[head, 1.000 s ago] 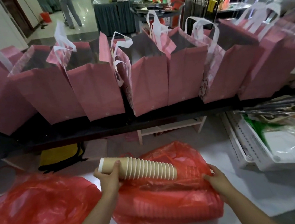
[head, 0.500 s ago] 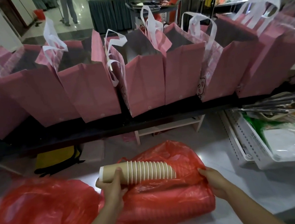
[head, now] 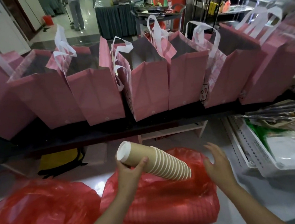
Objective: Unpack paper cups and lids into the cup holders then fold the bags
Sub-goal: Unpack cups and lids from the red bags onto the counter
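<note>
Red plastic bags lay on the near white counter, and above the middle red bag the person held a stack of paper cups, clear of the plastic. Only the head view showed it. The left hand gripped the stack close to its far, upper-left end, thumb curled over the top and fingers wrapped underneath, just below the white end that faced up and away. From that grip the stack's long axis ran down and to the right, its ridged rims stepping toward the free lower end, which hung unsupported over the bag. The right hand hovered just beside that lower end, fingers spread and holding nothing, not touching the cups. It was the nearer hand to the free end, so I judged it would catch or steady the stack there next. More cups seemed to lie inside the bag beneath, showing as ribbed shapes through the red film. Another red bag slumped at near left, a white crate stood at right, and pink gift bags lined the far shelf. No cup holder was visible to me.
</note>
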Action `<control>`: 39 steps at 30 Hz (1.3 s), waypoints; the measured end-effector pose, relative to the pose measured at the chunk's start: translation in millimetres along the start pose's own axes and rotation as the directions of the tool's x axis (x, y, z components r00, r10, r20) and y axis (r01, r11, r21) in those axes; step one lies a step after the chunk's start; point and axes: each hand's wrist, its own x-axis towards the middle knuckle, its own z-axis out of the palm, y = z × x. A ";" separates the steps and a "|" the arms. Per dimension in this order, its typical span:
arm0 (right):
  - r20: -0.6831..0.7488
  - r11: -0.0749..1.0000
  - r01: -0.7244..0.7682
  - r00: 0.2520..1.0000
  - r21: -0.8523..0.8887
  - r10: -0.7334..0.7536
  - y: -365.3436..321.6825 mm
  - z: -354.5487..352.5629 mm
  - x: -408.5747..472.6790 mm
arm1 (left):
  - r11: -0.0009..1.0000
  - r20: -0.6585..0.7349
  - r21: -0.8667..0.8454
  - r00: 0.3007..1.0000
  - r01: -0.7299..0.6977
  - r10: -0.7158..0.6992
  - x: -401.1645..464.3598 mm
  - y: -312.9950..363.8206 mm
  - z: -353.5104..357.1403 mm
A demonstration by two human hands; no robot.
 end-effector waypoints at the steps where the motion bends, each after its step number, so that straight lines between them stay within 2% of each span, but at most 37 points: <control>1: 0.061 0.990 0.135 0.989 -0.029 -0.133 -8.7 -5.8 -0.4 | 1.000 0.023 -0.004 0.999 -0.026 0.026 -1.9 4.2 8.2; 2: 0.171 0.974 0.222 0.962 -0.034 -0.213 -19.2 -11.2 -1.3 | 0.999 0.051 -0.017 0.997 -0.048 0.049 -3.6 9.0 17.2; 4: 0.412 0.960 0.280 0.877 -0.020 -0.247 -39.1 -17.4 -1.5 | 0.996 0.127 -0.039 0.989 -0.075 0.080 -5.9 17.3 37.6; 6: 0.486 0.967 0.253 0.842 0.029 -0.235 -51.0 -17.7 2.1 | 0.995 0.200 -0.019 0.974 -0.103 0.105 -8.7 23.2 59.1; 9: 0.471 0.974 0.131 0.858 0.186 -0.206 -56.3 -21.3 12.8 | 0.979 0.323 0.090 0.935 -0.183 0.145 -9.6 31.1 86.3; 13: 0.404 0.969 0.009 0.908 0.245 -0.111 -37.3 -39.4 17.6 | 0.934 0.560 0.193 0.816 -0.300 0.146 -5.3 37.4 103.2; 16: 0.336 0.968 -0.030 0.940 0.251 -0.059 -24.6 -47.1 15.4 | 0.907 0.608 0.228 0.779 -0.354 0.151 -6.7 19.9 102.2; 18: 0.303 0.962 -0.043 0.952 0.271 -0.043 -22.5 -47.3 12.7 | 0.867 0.628 0.328 0.772 -0.374 0.096 -12.0 -0.8 97.8; 22: 0.283 0.952 -0.031 0.957 0.305 -0.059 -28.5 -38.5 7.4 | 0.701 0.688 0.576 0.712 -0.421 -0.138 -19.2 -40.1 86.0; 25: 0.274 0.948 -0.025 0.959 0.317 -0.067 -32.5 -31.8 6.2 | 0.474 0.711 0.677 0.668 -0.564 -0.220 -23.2 -62.8 77.6; 27: 0.252 0.941 -0.033 0.966 0.336 -0.057 -33.4 -28.2 6.0 | 0.325 0.733 0.681 0.612 -0.657 -0.299 -32.3 -71.8 73.5; 29: 0.227 0.929 -0.053 0.973 0.365 -0.033 -33.7 -24.6 5.3 | 0.201 0.784 0.599 0.517 -0.775 -0.344 -43.2 -78.3 72.3; 31: 0.204 0.921 -0.068 0.979 0.383 -0.012 -34.5 -20.7 4.3 | 0.132 0.818 0.521 0.450 -0.843 -0.358 -51.1 -82.3 71.6; 36: 0.158 0.908 -0.081 0.987 0.411 0.017 -32.5 -9.3 2.5 | 0.182 0.820 0.526 0.438 -0.831 -0.368 -45.7 -82.6 66.7; 38: 0.139 0.898 -0.102 0.989 0.427 0.046 -27.7 -4.4 -2.4 | 0.246 0.845 0.509 0.426 -0.825 -0.322 -43.5 -82.0 63.5; 39: 0.134 0.894 -0.116 0.989 0.432 0.063 -25.0 -2.6 -5.9 | 0.296 0.851 0.517 0.442 -0.803 -0.284 -42.8 -81.9 62.7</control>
